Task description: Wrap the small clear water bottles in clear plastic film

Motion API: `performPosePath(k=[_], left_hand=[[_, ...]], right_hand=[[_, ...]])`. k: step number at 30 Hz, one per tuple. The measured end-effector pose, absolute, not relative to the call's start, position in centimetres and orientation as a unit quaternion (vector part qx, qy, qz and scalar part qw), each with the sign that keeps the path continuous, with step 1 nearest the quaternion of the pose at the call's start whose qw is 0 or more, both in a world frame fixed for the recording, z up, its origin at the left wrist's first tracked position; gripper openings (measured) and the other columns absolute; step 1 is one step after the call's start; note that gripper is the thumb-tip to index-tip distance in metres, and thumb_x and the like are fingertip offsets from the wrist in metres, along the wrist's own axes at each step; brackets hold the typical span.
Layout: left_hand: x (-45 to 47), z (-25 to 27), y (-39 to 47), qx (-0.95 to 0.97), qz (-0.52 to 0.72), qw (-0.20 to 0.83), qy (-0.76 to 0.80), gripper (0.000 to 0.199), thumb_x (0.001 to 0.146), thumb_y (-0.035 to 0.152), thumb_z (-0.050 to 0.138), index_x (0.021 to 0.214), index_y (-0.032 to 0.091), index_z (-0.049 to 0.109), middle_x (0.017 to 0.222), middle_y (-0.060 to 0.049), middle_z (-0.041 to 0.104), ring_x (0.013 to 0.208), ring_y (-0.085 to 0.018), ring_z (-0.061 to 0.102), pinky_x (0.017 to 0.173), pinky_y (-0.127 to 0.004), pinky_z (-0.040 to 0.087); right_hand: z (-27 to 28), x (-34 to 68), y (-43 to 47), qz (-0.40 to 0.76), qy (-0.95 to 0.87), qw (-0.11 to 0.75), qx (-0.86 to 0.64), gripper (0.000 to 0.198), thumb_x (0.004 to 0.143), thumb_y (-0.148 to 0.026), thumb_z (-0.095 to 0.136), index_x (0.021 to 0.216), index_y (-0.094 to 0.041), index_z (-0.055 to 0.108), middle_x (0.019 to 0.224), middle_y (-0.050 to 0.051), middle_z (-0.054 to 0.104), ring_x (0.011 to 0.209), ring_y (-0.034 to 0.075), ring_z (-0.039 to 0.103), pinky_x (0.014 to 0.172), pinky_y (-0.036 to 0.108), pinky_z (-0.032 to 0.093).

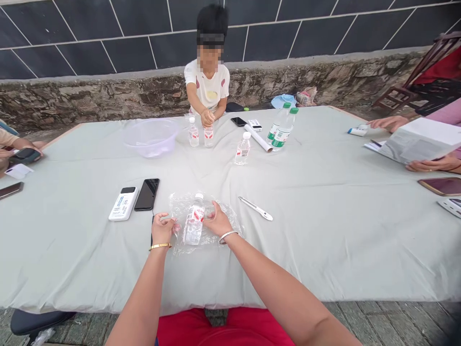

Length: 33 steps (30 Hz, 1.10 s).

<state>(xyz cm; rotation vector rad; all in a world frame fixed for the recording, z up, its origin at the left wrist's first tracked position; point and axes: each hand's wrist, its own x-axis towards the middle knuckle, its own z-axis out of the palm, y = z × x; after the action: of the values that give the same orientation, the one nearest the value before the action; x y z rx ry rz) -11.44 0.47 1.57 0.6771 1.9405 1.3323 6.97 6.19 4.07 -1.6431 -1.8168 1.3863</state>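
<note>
A small water bottle (194, 222) with a red and white label lies in front of me on a sheet of clear plastic wrap (212, 236). My left hand (163, 228) pinches the wrap's left edge, thumb and fingers together. On the bottle's right side rests my right hand (219, 221), its thumb and fingers apart; it touches or nearly touches the bottle and the film. A white utility knife (255, 208) lies to the right of that hand. Left of my left hand are a black phone (147, 194) and a white power bank (123, 204).
Across the table a person (208, 86) holds a small bottle (209, 137) beside another bottle (193, 133). A clear basin (153, 137), a single bottle (242, 150), a paper roll (258, 138) and large green-capped bottles (283, 134) stand farther back. People sit at both sides.
</note>
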Motion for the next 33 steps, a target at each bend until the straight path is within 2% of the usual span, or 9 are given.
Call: performPosePath(k=[2,5,13,17,21,24,27,30,33], left_hand=[[-11.8,2.1,0.7,0.32,0.497,0.273,0.759,0.04,0.069,0.019,0.053,0.108,0.022,0.05,0.082,-0.001,0.062,0.058,-0.013,0.062,0.058,-0.028,0.051],[-12.2,2.7,1.1,0.423,0.44,0.163,0.775,0.035,0.069,0.017,0.05,0.102,0.023,0.061,0.1,-0.006,0.06,0.076,-0.015,0.062,0.074,-0.032,0.05],[-11.0,1.9,0.8,0.466,0.405,0.31,0.723,0.031,0.07,0.019,0.045,0.098,0.017,0.059,0.091,-0.007,0.065,0.078,-0.016,0.061,0.073,-0.032,0.049],[-10.2,2.6,0.5,0.577,0.246,0.251,0.737,0.046,0.076,0.036,0.049,0.119,0.02,0.051,0.115,-0.01,0.057,0.094,-0.019,0.057,0.083,-0.033,0.044],[-9.4,4.0,1.1,0.676,0.009,0.184,0.713,0.084,0.057,0.046,0.069,0.131,0.021,0.039,0.125,-0.013,0.049,0.112,-0.029,0.046,0.087,-0.037,0.039],[-9.5,4.7,1.4,0.688,-0.094,0.135,0.706,0.058,0.065,0.041,0.066,0.118,0.02,0.051,0.113,-0.012,0.057,0.104,-0.027,0.051,0.084,-0.038,0.039],[-10.5,5.3,0.9,0.681,-0.134,0.12,0.71,0.021,0.082,0.026,0.048,0.094,0.017,0.062,0.099,-0.012,0.062,0.097,-0.025,0.055,0.081,-0.038,0.039],[-12.2,6.2,-0.1,0.664,-0.171,0.074,0.724,0.022,0.081,0.014,0.043,0.086,0.016,0.063,0.108,-0.015,0.058,0.106,-0.03,0.051,0.083,-0.044,0.036],[-13.5,7.5,-1.4,0.645,-0.225,0.089,0.725,0.027,0.079,0.006,0.038,0.087,0.017,0.062,0.097,-0.013,0.063,0.091,-0.025,0.058,0.075,-0.039,0.04]], right_hand=[[4.8,6.9,6.2,0.408,-0.689,0.137,-0.584,0.078,0.073,-0.035,0.058,0.141,-0.019,0.023,0.107,0.009,0.06,0.09,0.021,0.059,0.074,0.03,0.044],[6.3,5.6,6.0,0.314,-0.739,0.114,-0.586,0.066,0.082,-0.044,0.045,0.141,-0.022,0.023,0.114,0.012,0.055,0.096,0.024,0.058,0.075,0.033,0.043],[7.5,2.2,5.3,0.258,-0.825,0.047,-0.5,0.059,0.079,-0.062,0.042,0.13,-0.032,0.043,0.144,0.011,0.025,0.107,0.031,0.05,0.083,0.042,0.04],[6.9,5.4,5.8,0.284,-0.775,0.044,-0.563,0.072,0.076,-0.049,0.052,0.14,-0.032,0.025,0.139,0.012,0.033,0.104,0.028,0.055,0.08,0.037,0.042],[6.7,7.2,6.0,0.309,-0.741,0.034,-0.596,0.091,0.07,-0.054,0.055,0.144,-0.025,0.009,0.127,0.015,0.043,0.104,0.029,0.055,0.078,0.036,0.043],[6.2,7.3,6.2,0.329,-0.723,0.038,-0.607,0.102,0.063,-0.05,0.064,0.144,-0.026,0.008,0.128,0.017,0.042,0.103,0.031,0.055,0.078,0.038,0.044],[5.5,8.3,7.0,0.428,-0.683,0.094,-0.584,0.103,0.06,-0.032,0.068,0.144,-0.022,0.01,0.118,0.014,0.052,0.095,0.026,0.058,0.077,0.037,0.045],[4.9,10.0,8.8,0.559,-0.611,0.237,-0.509,0.106,0.057,-0.026,0.07,0.144,-0.022,0.009,0.119,0.011,0.053,0.09,0.021,0.06,0.077,0.035,0.048],[4.7,11.0,11.4,0.499,-0.607,0.404,-0.468,0.108,0.052,-0.024,0.073,0.142,-0.025,0.013,0.126,0.009,0.048,0.102,0.021,0.056,0.087,0.037,0.046]])
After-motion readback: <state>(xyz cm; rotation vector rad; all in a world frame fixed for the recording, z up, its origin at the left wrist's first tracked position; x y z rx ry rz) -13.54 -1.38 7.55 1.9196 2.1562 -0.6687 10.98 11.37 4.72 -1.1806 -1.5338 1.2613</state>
